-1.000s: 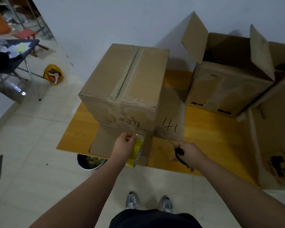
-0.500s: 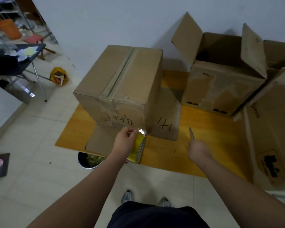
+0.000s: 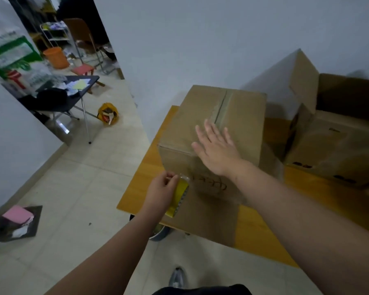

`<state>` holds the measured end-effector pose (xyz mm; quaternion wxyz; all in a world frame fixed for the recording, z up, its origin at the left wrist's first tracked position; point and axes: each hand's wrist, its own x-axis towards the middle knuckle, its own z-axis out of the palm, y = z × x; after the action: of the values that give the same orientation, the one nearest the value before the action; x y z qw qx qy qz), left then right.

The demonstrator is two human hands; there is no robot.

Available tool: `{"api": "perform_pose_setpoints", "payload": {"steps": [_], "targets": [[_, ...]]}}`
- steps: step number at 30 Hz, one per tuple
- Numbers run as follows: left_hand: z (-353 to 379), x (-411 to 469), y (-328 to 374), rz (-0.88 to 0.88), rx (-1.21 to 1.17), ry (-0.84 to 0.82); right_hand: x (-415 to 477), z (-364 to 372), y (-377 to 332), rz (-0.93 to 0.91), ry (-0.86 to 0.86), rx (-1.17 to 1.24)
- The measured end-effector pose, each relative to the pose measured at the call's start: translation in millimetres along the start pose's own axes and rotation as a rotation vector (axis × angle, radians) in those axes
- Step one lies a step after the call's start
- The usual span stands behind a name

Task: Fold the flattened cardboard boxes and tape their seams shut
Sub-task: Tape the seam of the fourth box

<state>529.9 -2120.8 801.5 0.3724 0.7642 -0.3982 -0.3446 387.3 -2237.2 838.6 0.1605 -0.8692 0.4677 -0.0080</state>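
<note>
A folded cardboard box (image 3: 241, 116) stands on the yellow wooden table (image 3: 149, 167), its top seam taped lengthwise and handwriting on its near face. My right hand (image 3: 216, 146) lies flat and open on the box's top near the front edge, fingers spread. My left hand (image 3: 162, 190) grips a yellow tape roll (image 3: 179, 196) against the lower near face of the box, pinching the tape's end. A flat piece of cardboard (image 3: 207, 220) lies under the box at the table's front edge.
An open cardboard box (image 3: 337, 143) with raised flaps sits at the right on the table. A metal bowl (image 3: 158, 233) is on the floor under the table edge. A black folding table (image 3: 77, 90), a yellow bag (image 3: 108, 113) and an orange bucket (image 3: 55, 57) stand to the left.
My right hand let go of the scissors and moved up onto the box's top, palm flat. The view swung left. My left hand stayed on the tape roll.
</note>
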Motion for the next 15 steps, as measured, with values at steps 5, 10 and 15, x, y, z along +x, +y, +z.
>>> {"api": "perform_pose_setpoints", "payload": {"steps": [5, 10, 15], "targets": [[-25.9, 37.7, -4.5, 0.082, 0.049, -0.051, 11.5, 16.1, -3.5, 0.099, -0.076, -0.099], [-36.8, 55.8, -1.7, 0.108, 0.007, -0.142, 10.3, 24.8, -8.8, 0.086, -0.014, -0.385], [-48.8, 65.0, 1.5, 0.132, -0.015, -0.158, 5.7, 41.9, -14.6, 0.091, 0.132, -0.515]]}}
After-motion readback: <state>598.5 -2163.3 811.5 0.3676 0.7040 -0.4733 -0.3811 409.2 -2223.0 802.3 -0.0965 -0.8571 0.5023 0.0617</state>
